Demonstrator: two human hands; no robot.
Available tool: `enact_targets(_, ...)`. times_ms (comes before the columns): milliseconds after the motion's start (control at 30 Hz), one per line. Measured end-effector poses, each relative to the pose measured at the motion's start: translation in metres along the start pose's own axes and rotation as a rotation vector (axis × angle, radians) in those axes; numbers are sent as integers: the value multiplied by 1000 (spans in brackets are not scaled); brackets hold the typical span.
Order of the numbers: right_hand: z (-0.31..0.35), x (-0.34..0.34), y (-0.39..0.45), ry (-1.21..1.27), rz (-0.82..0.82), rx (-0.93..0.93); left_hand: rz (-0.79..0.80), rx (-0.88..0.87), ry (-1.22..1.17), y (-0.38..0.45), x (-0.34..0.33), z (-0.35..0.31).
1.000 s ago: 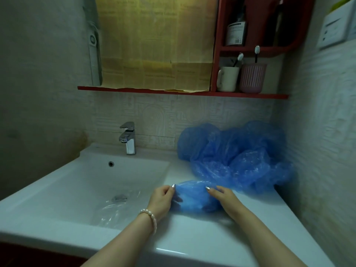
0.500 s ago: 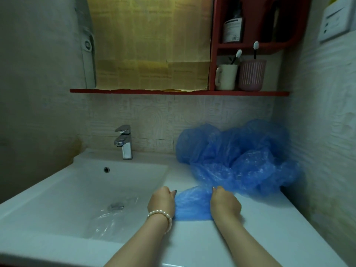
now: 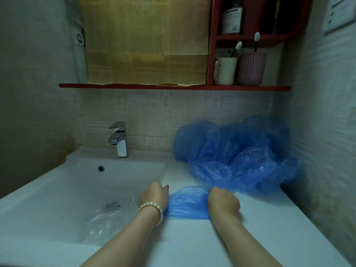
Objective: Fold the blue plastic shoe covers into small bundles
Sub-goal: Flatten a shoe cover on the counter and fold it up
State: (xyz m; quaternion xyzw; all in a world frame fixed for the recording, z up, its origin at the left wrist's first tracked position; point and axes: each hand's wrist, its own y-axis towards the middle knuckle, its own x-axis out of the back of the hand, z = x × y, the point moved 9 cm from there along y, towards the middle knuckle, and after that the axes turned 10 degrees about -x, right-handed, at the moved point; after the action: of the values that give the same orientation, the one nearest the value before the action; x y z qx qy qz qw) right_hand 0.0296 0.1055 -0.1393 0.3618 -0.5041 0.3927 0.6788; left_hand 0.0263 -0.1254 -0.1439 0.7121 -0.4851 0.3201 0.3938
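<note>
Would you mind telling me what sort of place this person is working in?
Most likely a home bathroom: a white washbasin with a chrome faucet, and toothbrushes standing in cups on a red shelf. The blue shoe covers lie piled on the counter beside the basin.

One blue shoe cover [image 3: 187, 204] lies flattened on the white tabletop [image 3: 260, 218], just right of the sink basin. It is thin, translucent, crinkled plastic, spread in a low rounded shape with its near edge fairly straight. Both of its ends are hidden under the hands, so how they are folded cannot be told. Behind it and to the right, a loose pile of blue shoe covers [image 3: 237, 155] sits puffed up and rumpled in the corner, against the back wall and the side wall. The pile's front edge reaches just beside the flattened cover's far end.
</note>
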Motion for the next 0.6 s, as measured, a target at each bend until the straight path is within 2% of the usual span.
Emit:
enact_targets(67, 1, -1, -1, -5, -4, 21, -51, -105, -121, 2, 3, -14)
enact_targets(100, 2, -1, -1, 15, 0, 30, -16, -164, -192, 2, 0, -26)
enact_targets(200, -2, 2, -1, 120, 20, 49, 299, -298, -370, 1, -23, -61)
enact_targets(267, -10, 7, 1, 213, 2, 36, 460, -301, -298, 1, -35, -64)
enact_targets(333, -14, 20, 5, 345, -75, 59, 505, -308, -228, 4, -43, -58)
enact_targets(400, -8, 34, 5, 512, -100, 170, 516, -310, -226, 3, -45, -55)
enact_targets(433, 2, 40, 3, 556, -71, 288, 513, -314, -250, 1, -45, -57)
enact_targets(500, 27, 39, -2, 547, 146, 481, 474, -373, -306, 0, -39, -66)
enact_targets(567, 45, 30, -8, 533, 429, 556, 378, -459, -343, 1, -25, -77)
enact_targets(600, 50, 32, -9, 563, 464, 598, 289, -520, -319, 0, -12, -85)
